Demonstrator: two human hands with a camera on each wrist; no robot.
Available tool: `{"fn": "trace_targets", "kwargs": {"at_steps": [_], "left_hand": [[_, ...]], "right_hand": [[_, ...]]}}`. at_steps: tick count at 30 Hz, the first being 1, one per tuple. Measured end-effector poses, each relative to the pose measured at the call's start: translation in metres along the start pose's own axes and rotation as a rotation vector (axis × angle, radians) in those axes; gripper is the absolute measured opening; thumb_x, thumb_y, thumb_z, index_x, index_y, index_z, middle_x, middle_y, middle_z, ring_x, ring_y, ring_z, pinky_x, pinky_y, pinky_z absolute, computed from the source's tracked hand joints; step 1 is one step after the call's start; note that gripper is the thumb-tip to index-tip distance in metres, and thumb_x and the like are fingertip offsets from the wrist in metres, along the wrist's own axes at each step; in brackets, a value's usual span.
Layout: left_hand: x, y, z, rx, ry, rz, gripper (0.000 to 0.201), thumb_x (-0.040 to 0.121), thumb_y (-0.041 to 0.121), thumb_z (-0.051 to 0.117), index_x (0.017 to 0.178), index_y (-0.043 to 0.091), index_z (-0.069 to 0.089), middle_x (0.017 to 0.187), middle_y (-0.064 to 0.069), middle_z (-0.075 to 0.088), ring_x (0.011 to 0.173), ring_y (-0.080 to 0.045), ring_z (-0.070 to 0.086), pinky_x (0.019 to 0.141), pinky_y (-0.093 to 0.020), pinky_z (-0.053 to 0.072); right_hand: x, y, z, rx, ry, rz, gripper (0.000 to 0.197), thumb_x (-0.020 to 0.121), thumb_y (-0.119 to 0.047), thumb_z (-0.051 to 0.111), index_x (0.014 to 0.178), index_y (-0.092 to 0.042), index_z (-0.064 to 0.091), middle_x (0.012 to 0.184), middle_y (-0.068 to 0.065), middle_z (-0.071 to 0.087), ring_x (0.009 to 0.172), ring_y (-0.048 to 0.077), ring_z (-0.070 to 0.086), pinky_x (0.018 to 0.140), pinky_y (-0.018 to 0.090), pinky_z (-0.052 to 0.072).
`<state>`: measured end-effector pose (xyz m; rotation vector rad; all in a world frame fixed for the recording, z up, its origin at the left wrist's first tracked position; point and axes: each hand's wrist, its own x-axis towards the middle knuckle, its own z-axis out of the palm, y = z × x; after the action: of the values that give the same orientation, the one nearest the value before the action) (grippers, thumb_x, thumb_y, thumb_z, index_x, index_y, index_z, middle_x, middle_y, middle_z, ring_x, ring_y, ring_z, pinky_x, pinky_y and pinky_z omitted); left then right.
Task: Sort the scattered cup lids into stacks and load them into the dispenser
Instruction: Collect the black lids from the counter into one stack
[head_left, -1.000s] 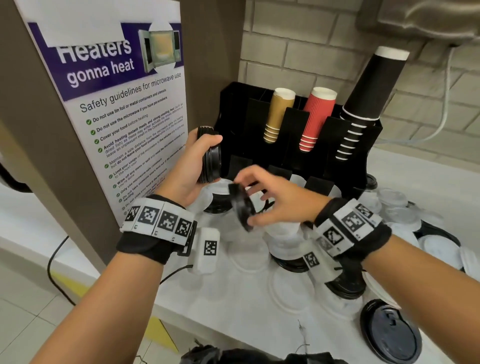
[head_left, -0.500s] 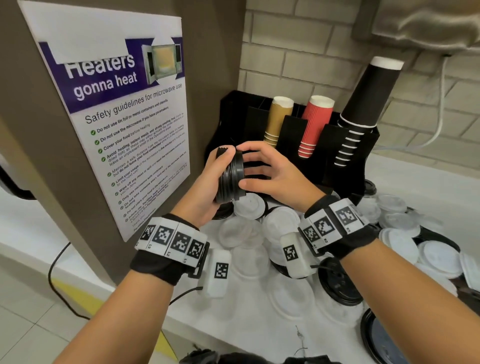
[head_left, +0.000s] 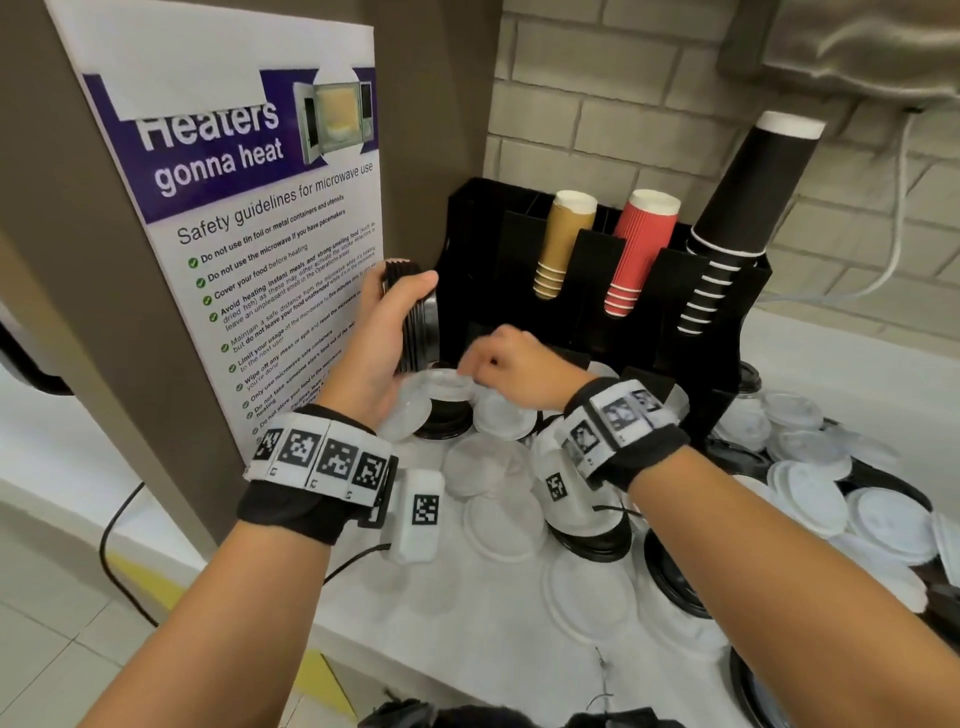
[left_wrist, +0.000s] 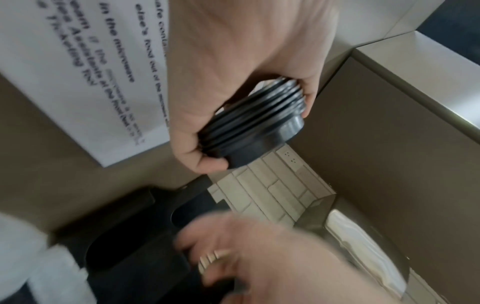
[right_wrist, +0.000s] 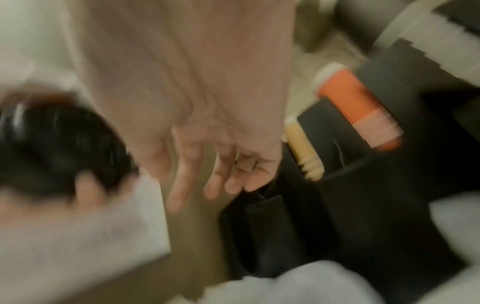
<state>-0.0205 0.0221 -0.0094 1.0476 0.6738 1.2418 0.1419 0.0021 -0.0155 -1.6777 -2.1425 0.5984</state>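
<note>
My left hand grips a stack of black lids on edge, held up left of the black dispenser. The left wrist view shows thumb and fingers curled round the stack of black lids. My right hand hovers low just right of the stack, over a clear lid on the counter. In the right wrist view its fingers hang straight and hold nothing; that picture is blurred. Clear lids, white lids and black lids lie scattered across the counter.
The dispenser holds a kraft cup stack, a red one and a tall black one. A brown panel with a microwave poster stands close on the left. The brick wall is behind. The counter edge runs near me.
My right hand carried a black lid to the stack, pressed it on, then let go and dropped toward the counter lids. The left hand kept the stack and lifted it slightly.
</note>
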Motion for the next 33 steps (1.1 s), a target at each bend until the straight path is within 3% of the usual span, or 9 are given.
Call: {"fn": "trace_targets", "kwargs": {"at_steps": [3, 9, 14, 19, 24, 29, 33], "left_hand": [[0.004, 0.005, -0.002, 0.033, -0.035, 0.027, 0.027, 0.077, 0.037, 0.064, 0.1, 0.03, 0.052, 0.073, 0.016, 0.064, 0.069, -0.004, 0.065, 0.058, -0.028, 0.052], [0.007, -0.002, -0.003, -0.016, -0.045, 0.011, 0.024, 0.077, 0.032, 0.066, 0.096, 0.028, 0.053, 0.07, 0.014, 0.066, 0.065, -0.006, 0.066, 0.054, -0.026, 0.052], [0.01, -0.002, -0.006, 0.004, -0.033, 0.008, 0.028, 0.074, 0.034, 0.068, 0.099, 0.03, 0.057, 0.075, 0.013, 0.068, 0.073, -0.008, 0.067, 0.063, -0.03, 0.053], [0.012, -0.001, -0.006, 0.031, -0.025, 0.005, 0.038, 0.074, 0.035, 0.067, 0.109, 0.027, 0.055, 0.083, 0.008, 0.065, 0.073, -0.009, 0.066, 0.054, -0.026, 0.051], [0.013, -0.001, -0.002, 0.046, -0.015, -0.006, 0.045, 0.074, 0.034, 0.067, 0.116, 0.023, 0.055, 0.094, 0.005, 0.065, 0.089, -0.013, 0.067, 0.07, -0.03, 0.054], [0.011, 0.002, 0.001, 0.043, -0.02, -0.016, 0.055, 0.075, 0.034, 0.066, 0.125, 0.019, 0.05, 0.105, -0.002, 0.061, 0.094, -0.018, 0.065, 0.073, -0.032, 0.055], [0.009, 0.004, 0.002, 0.045, -0.037, -0.027, 0.056, 0.075, 0.033, 0.065, 0.126, 0.017, 0.049, 0.106, -0.004, 0.06, 0.093, -0.019, 0.064, 0.073, -0.034, 0.055]], "right_hand": [[0.013, 0.002, 0.027, -0.531, -0.312, 0.123, 0.035, 0.099, -0.028, 0.038, 0.131, -0.037, 0.05, 0.126, 0.006, 0.041, 0.12, 0.028, 0.032, 0.097, 0.041, 0.028], [0.032, -0.001, 0.051, -0.7, -0.5, 0.202, 0.053, 0.098, -0.027, 0.036, 0.149, -0.036, 0.024, 0.15, 0.009, 0.026, 0.135, 0.031, 0.022, 0.105, 0.044, 0.029], [0.045, -0.004, 0.049, -0.663, -0.504, 0.254, 0.069, 0.095, -0.045, 0.046, 0.151, -0.043, 0.005, 0.145, 0.011, 0.032, 0.132, 0.03, 0.026, 0.095, 0.042, 0.038], [0.057, -0.009, 0.057, -0.645, -0.46, 0.252, 0.067, 0.094, -0.053, 0.045, 0.15, -0.036, 0.014, 0.14, 0.011, 0.039, 0.127, 0.034, 0.034, 0.082, 0.035, 0.036], [0.069, -0.013, 0.068, -0.725, -0.524, 0.332, 0.054, 0.097, -0.056, 0.034, 0.144, -0.036, 0.02, 0.142, 0.01, 0.03, 0.126, 0.034, 0.032, 0.079, 0.037, 0.029], [0.065, -0.016, 0.063, -0.702, -0.501, 0.249, 0.056, 0.103, -0.044, 0.031, 0.152, -0.032, 0.008, 0.152, 0.002, 0.025, 0.133, 0.029, 0.03, 0.101, 0.04, 0.029], [0.06, -0.014, 0.063, -0.657, -0.489, 0.241, 0.061, 0.1, -0.047, 0.035, 0.152, -0.031, 0.007, 0.152, 0.006, 0.026, 0.136, 0.03, 0.029, 0.1, 0.037, 0.032]]}}
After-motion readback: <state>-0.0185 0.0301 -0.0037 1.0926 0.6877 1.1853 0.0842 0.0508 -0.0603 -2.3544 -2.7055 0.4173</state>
